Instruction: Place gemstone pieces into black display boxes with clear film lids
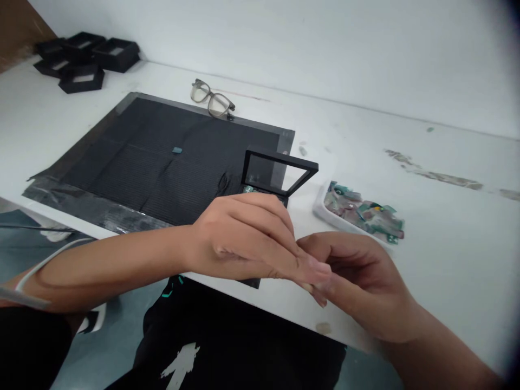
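Note:
My left hand [252,238] reaches across from the left, and its fingertips meet those of my right hand [357,281] above the table's front edge. Both hands are closed in a pinch at the same spot; whatever lies between the fingers is too hidden to name. Just behind my left hand stands an open black frame [303,161] with a clear window, its lower part partly covered by the hand. To the right, a white tray [331,218] holds several small green and clear packets [365,211].
A black ribbed mat [134,146] lies on the white table [455,249], with a small teal piece [177,150] on it. Glasses [211,99] rest at its back edge. Several black boxes [116,54] sit at the back left. A white wall [325,54] rises behind.

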A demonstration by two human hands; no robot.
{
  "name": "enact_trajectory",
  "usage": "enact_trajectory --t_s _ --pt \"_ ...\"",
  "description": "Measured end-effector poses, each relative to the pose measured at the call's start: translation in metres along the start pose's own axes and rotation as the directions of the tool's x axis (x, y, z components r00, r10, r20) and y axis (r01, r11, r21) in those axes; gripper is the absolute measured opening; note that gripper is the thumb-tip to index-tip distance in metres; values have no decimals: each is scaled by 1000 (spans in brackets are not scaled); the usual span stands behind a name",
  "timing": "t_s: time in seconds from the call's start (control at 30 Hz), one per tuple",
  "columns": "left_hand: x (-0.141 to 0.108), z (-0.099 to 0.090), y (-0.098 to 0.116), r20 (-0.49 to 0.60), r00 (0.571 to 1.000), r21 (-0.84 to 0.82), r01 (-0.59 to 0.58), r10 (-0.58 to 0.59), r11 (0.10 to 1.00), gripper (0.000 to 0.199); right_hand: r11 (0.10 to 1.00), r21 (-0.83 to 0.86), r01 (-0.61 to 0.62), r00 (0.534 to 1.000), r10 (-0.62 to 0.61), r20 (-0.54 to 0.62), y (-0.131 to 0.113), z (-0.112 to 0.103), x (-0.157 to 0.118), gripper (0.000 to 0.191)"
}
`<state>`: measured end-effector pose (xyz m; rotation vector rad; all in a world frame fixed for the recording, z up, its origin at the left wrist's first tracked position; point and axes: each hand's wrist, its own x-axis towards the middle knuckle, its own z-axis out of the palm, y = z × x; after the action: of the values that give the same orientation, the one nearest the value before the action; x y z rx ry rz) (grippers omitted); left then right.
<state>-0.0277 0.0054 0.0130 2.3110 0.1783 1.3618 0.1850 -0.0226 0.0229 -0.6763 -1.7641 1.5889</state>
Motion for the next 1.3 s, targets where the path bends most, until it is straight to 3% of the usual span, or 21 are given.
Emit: enact_trajectory --t_s 0.27,0.63,0.8,0.93,1.3 --pt "-2 2 5 -4 999 15 52 -52 999 5 999 -48 -11 1000 11 0 3 -4 -3 28" --pt "0 1 2 -1 1000 5 13 -13 1000 0 995 -97 6 1000 -8 -18 2 -6 -3 24" --pt "-1 3 4 8 999 51 39 -40 998 2 995 -79 -53 998 55 15 4 -8 -4 34" --pt "-1 3 2 7 1000 41 -18 18 999 6 994 -57 -93 994 96 45 3 -7 -6 36" --pt "4 7 -5 -84 993 13 -87 88 996 9 998 -29 -61 998 61 0 -6 -3 -8 31"
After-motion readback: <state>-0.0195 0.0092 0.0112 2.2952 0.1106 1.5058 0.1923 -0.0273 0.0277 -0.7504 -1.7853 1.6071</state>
